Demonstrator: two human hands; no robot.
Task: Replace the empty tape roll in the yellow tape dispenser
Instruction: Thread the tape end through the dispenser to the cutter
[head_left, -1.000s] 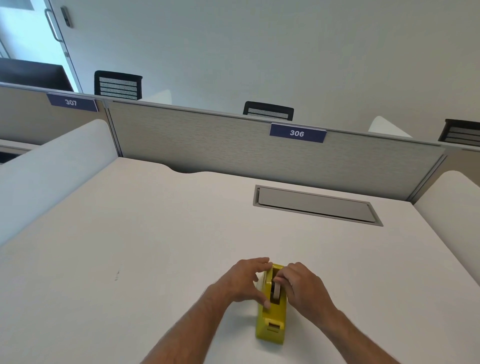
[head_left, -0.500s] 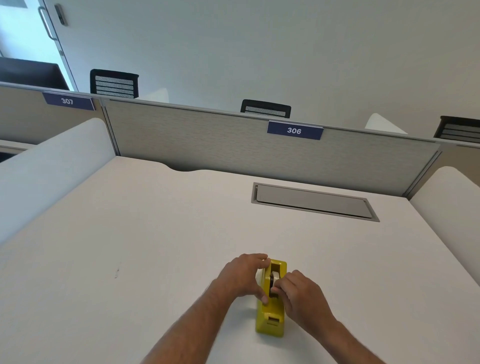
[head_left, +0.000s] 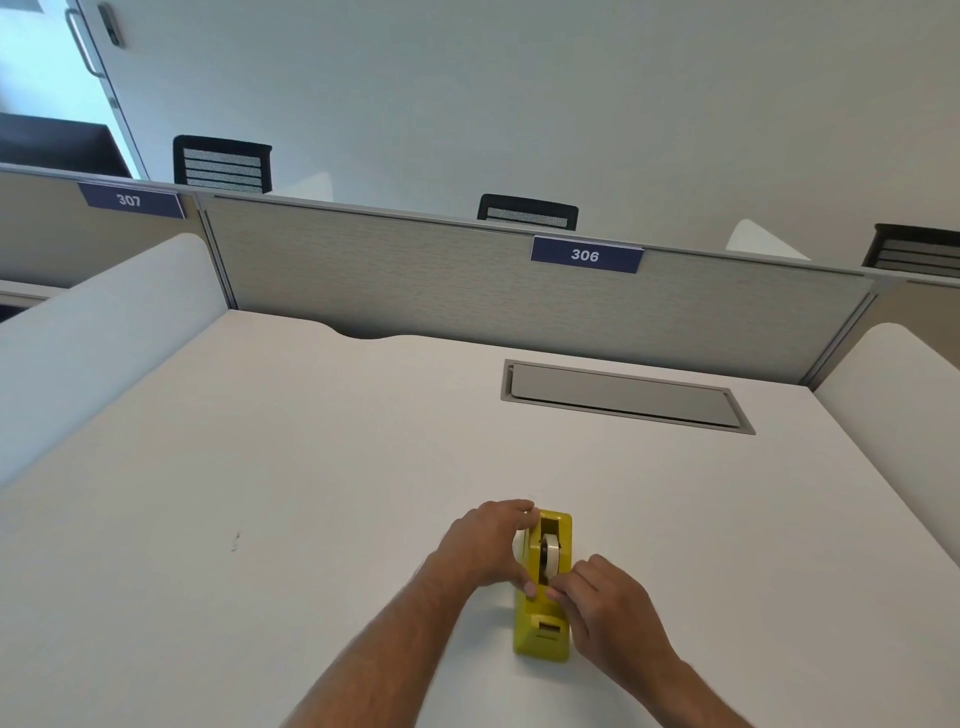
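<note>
The yellow tape dispenser (head_left: 541, 626) stands on the white desk (head_left: 311, 493), its cutter end toward me. A white tape roll (head_left: 550, 552) on a dark hub sits in its slot. My left hand (head_left: 485, 545) clasps the dispenser's left side, thumb on the body and fingers curled over the far end. My right hand (head_left: 610, 610) rests against the right side, its thumb and forefinger pinched together just in front of the roll, seemingly on the tape's loose end. A pale rounded shape shows under my left palm; what it is cannot be told.
A grey cable hatch (head_left: 623, 397) is set flush in the desk beyond the dispenser. A fabric partition with the label 306 (head_left: 586, 254) closes the back. White side screens (head_left: 93, 332) flank the desk. Chair backs show behind the partition.
My right hand has slid off the top of the roll toward me, so the roll now shows. My left hand has stayed on the dispenser's side.
</note>
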